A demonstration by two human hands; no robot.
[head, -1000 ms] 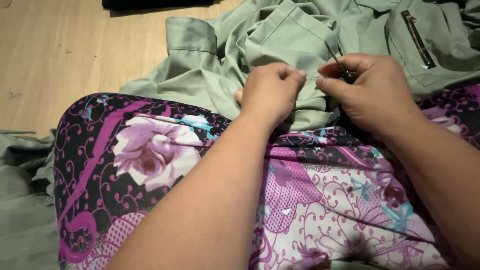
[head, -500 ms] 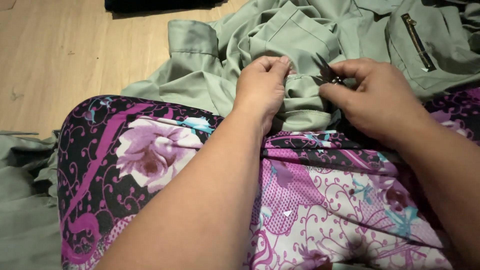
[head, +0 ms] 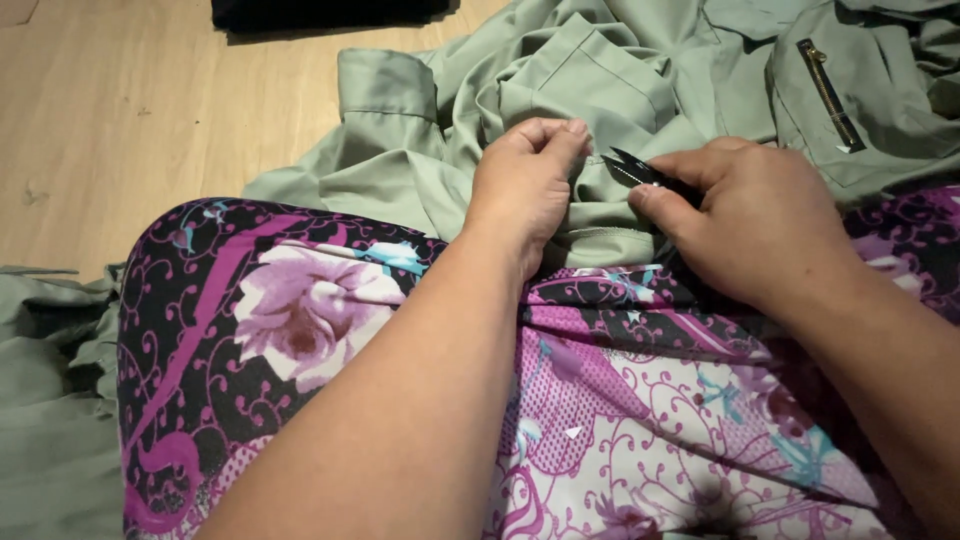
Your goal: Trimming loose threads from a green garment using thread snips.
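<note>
A sage-green garment (head: 590,85) lies bunched across my lap and the floor. My left hand (head: 525,185) pinches a fold of its fabric, fingers closed on the cloth. Just to the right, my right hand (head: 750,220) grips small black thread snips (head: 632,168), whose pointed blades stick out leftward toward the fold held by the left hand. The snips' handle is hidden inside my fist. A metal zipper (head: 828,92) shows on the garment at the upper right.
My legs are covered by purple, black and white floral fabric (head: 300,310). Light wooden floor (head: 120,110) spreads to the left. A dark cloth (head: 320,12) lies at the top edge. More green fabric (head: 45,400) lies at the lower left.
Both hands slid slightly along the green fold. The black snips' blades, barely visible before, now stick out clearly between my two hands.
</note>
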